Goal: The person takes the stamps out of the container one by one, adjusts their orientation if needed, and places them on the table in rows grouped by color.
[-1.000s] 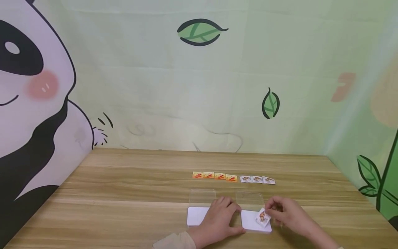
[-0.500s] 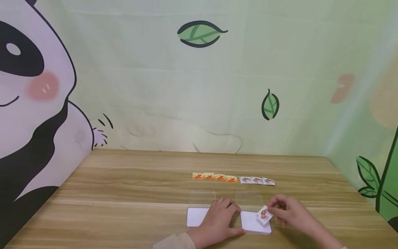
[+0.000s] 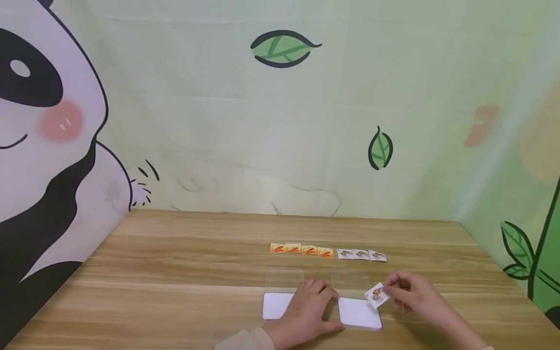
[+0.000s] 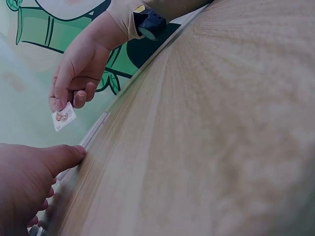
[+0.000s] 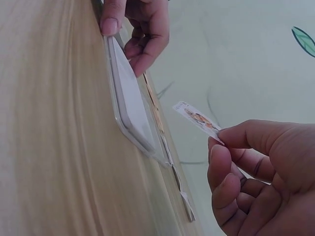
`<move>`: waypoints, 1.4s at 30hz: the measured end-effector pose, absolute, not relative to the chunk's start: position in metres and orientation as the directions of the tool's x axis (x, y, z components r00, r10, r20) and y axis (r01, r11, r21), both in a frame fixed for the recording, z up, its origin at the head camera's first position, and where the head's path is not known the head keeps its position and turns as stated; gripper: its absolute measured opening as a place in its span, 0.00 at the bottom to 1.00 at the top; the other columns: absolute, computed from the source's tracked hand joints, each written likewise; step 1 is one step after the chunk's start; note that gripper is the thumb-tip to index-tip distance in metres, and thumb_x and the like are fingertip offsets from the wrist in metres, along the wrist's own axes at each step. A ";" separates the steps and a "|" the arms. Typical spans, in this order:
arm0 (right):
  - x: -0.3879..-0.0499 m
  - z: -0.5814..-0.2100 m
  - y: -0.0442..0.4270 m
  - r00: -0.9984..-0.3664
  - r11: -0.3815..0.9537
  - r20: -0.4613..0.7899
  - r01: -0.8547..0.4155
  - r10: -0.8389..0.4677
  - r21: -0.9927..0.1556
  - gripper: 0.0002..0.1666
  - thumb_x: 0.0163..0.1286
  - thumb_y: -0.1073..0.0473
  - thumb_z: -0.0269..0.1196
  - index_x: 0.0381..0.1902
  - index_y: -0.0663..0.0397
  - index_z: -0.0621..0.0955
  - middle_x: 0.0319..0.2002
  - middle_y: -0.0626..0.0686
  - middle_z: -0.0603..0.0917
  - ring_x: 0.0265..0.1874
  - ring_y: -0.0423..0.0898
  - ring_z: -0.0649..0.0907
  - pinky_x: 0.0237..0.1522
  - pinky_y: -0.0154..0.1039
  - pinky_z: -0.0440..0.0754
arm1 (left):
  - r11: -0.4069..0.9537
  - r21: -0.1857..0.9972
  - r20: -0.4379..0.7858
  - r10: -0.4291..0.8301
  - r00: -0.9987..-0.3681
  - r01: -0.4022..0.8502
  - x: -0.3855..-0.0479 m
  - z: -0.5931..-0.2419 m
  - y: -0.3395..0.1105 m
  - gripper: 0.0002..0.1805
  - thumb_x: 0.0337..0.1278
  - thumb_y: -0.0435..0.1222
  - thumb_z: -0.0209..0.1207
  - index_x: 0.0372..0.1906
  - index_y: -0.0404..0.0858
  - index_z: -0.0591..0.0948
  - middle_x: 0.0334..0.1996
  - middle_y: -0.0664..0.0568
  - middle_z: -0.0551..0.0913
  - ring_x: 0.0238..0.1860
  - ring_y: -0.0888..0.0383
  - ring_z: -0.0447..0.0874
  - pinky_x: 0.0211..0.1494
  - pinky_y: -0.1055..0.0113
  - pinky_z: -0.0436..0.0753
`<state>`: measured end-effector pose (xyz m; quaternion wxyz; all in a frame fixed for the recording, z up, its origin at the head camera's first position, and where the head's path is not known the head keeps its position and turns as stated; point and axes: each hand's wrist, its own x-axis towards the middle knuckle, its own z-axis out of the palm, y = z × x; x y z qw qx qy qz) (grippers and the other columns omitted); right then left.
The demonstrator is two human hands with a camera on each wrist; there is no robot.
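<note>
My right hand [image 3: 417,296] pinches a small picture card [image 3: 377,295] between thumb and index finger. The card is white with an orange-brown figure, and it hangs tilted above the right corner of a white block [image 3: 359,312] in an open clear plastic case [image 5: 120,115]. In the right wrist view the card stands apart from the case. My left hand [image 3: 308,308] holds this case at its left side, thumb at the near corner and index finger at the far corner. Another white block [image 3: 275,306] lies left of that hand, partly covered by it.
Farther back, several orange-yellow cards [image 3: 309,250] lie in a row, with three white picture cards [image 3: 360,254] to their right. Clear lids [image 3: 284,278] lie flat behind both white blocks. A printed cloth [image 3: 218,121] hangs behind the wooden table [image 3: 175,272].
My right hand has lifted the picture card and drawn it up and to the right, off the white block. The left hand has stayed in place.
</note>
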<state>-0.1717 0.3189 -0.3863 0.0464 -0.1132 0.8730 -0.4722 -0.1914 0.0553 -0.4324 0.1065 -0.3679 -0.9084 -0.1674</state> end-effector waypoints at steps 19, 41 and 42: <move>-0.182 -0.378 0.331 -0.998 0.535 0.031 -0.060 -0.062 -0.843 0.13 0.70 0.64 0.56 0.44 0.73 0.74 0.23 0.49 0.75 0.20 0.37 0.74 0.19 0.33 0.74 | 0.675 0.232 0.312 0.631 -0.710 0.701 -0.192 -0.433 0.055 0.27 0.46 0.59 0.66 0.48 0.48 0.80 0.46 0.58 0.77 0.50 0.61 0.71 0.54 0.66 0.71; -0.205 -0.370 0.342 -0.999 0.533 -0.003 0.031 0.053 -0.846 0.18 0.71 0.62 0.56 0.48 0.75 0.73 0.25 0.47 0.79 0.22 0.39 0.77 0.23 0.33 0.76 | 0.674 0.224 0.322 0.630 -0.707 0.704 -0.193 -0.434 0.055 0.27 0.45 0.59 0.66 0.47 0.48 0.80 0.44 0.59 0.76 0.48 0.62 0.71 0.52 0.68 0.71; -0.206 -0.371 0.342 -0.998 0.532 -0.007 0.038 0.060 -0.846 0.18 0.71 0.61 0.56 0.49 0.75 0.73 0.25 0.47 0.79 0.22 0.39 0.77 0.23 0.33 0.76 | 0.675 0.225 0.321 0.629 -0.708 0.702 -0.193 -0.434 0.055 0.27 0.45 0.59 0.66 0.47 0.48 0.80 0.44 0.59 0.76 0.48 0.62 0.71 0.52 0.68 0.71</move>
